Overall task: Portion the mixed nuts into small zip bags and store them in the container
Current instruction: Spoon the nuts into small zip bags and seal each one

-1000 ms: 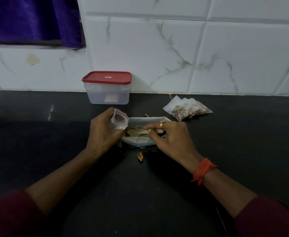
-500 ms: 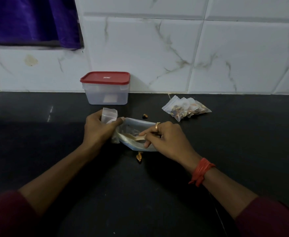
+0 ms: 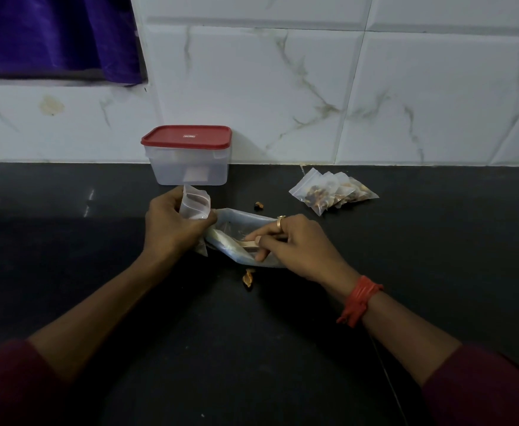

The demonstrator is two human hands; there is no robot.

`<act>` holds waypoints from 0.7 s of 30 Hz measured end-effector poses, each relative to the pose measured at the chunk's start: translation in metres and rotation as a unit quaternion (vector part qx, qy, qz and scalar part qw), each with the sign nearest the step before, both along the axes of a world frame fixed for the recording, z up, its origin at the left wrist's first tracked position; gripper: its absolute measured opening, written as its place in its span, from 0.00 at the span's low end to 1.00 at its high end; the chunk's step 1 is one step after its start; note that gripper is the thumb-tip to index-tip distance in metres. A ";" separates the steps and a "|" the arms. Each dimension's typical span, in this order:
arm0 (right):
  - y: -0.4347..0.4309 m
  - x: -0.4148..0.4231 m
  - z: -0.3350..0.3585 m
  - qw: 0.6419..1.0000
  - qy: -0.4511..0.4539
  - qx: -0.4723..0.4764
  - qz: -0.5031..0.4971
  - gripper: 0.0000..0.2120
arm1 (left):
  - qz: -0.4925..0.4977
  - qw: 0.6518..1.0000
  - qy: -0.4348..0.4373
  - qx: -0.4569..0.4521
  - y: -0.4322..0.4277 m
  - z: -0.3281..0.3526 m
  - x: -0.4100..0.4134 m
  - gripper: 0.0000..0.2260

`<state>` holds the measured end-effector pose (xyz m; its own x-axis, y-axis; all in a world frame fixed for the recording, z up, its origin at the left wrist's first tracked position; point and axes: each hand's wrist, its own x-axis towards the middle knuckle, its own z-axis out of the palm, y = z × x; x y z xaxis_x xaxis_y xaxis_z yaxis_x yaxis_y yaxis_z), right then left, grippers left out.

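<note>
My left hand [image 3: 172, 227] grips a small clear zip bag [image 3: 195, 204], held upright, and also pinches the left edge of a larger clear bag [image 3: 239, 221] lying on the black counter. My right hand [image 3: 295, 247] reaches into the larger bag's mouth and holds a pale wooden spoon [image 3: 249, 241] there. The nuts inside the larger bag are hidden. A clear container with a red lid [image 3: 187, 155] stands shut against the wall behind my left hand. Several filled small zip bags [image 3: 332, 192] lie in a pile at the back right.
Two loose nuts lie on the counter: one [image 3: 258, 206] behind the larger bag, one [image 3: 248, 276] in front of it. The white tiled wall closes off the back. A purple curtain [image 3: 52, 35] hangs at the upper left.
My left hand has lifted the small bag a little and shifted left. The larger bag has tilted toward me, and my right hand has pushed the spoon deeper into it.
</note>
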<state>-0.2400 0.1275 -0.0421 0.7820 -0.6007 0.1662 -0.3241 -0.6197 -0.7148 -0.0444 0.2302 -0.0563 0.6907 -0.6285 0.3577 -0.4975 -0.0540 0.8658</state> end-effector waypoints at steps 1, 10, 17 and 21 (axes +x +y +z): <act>0.000 -0.001 0.002 1.000 -0.008 -0.005 0.001 0.12 | 0.008 1.000 -0.008 0.001 0.000 0.000 0.001 0.17; -0.003 -0.001 0.005 1.000 0.013 -0.002 0.008 0.13 | 0.015 1.000 -0.008 -0.008 -0.001 -0.003 -0.001 0.16; -0.010 0.003 -0.001 0.986 -0.056 0.152 -0.048 0.12 | -0.016 0.999 -0.025 -0.038 0.001 0.002 -0.004 0.12; -0.013 0.003 -0.001 0.977 -0.074 0.188 -0.060 0.12 | -0.014 0.998 -0.042 -0.053 0.002 0.000 0.000 0.13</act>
